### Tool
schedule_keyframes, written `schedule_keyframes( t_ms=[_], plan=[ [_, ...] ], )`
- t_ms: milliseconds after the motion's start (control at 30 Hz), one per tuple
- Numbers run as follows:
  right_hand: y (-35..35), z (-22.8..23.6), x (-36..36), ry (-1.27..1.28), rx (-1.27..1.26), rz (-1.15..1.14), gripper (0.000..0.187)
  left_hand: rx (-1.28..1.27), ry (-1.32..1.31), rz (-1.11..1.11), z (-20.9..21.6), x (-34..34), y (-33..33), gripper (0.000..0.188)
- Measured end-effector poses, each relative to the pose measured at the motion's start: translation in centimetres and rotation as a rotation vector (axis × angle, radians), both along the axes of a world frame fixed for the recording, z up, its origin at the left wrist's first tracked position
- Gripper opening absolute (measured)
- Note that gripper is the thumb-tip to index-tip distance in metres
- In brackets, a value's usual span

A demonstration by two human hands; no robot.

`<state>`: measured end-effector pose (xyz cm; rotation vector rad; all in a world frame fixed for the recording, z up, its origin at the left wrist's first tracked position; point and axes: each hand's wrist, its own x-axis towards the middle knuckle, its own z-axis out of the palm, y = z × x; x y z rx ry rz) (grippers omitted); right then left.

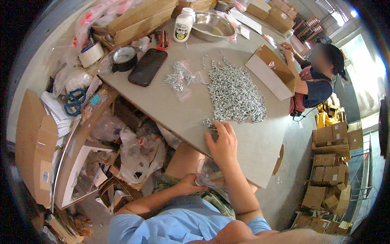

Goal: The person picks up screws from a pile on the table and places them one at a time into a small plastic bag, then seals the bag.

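My right hand [222, 144] rests on the table, fingers bent down at a few loose screws [207, 122] near the edge. Thumb and forefinger are apart, with no screw clearly held between them. A large pile of small silver screws [235, 92] spreads just beyond it. Lower down, at the table's front edge, my left hand [190, 184] is closed on a clear plastic bag [209, 173]; part of the bag lies behind my right forearm, and its contents cannot be made out. Small clear bags with screws [177, 79] lie left of the pile.
On the grey table [191, 118] are a black phone [148, 67], tape roll [124, 58], white bottle [184, 25], steel bowl [213, 26] and open carton [271, 72]. A co-worker [315, 77] is at the right side. Scissors [74, 102] and plastic bags [142, 156] are left.
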<state>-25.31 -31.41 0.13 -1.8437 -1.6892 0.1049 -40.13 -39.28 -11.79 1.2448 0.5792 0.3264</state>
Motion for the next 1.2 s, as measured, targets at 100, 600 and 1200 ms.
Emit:
schedule_keyframes(
  t_ms=[100, 600, 1200],
  plan=[
    [0.1, -0.2, -0.4, -0.016, -0.007, -0.028, 0.027, 0.018, 0.018, 0.001, -0.3, 0.0, -0.1, 0.038],
    [-1.2, -0.9, 0.3, -0.07, 0.017, 0.024, 0.014, 0.053, 0.019, 0.006, -0.4, 0.1, -0.1, 0.041],
    [0.9, 0.0, 4.0, 0.009, -0.154, -0.064, 0.018, 0.055, 0.074, -0.011, 1.3, 0.2, 0.5, 0.032]
  ],
)
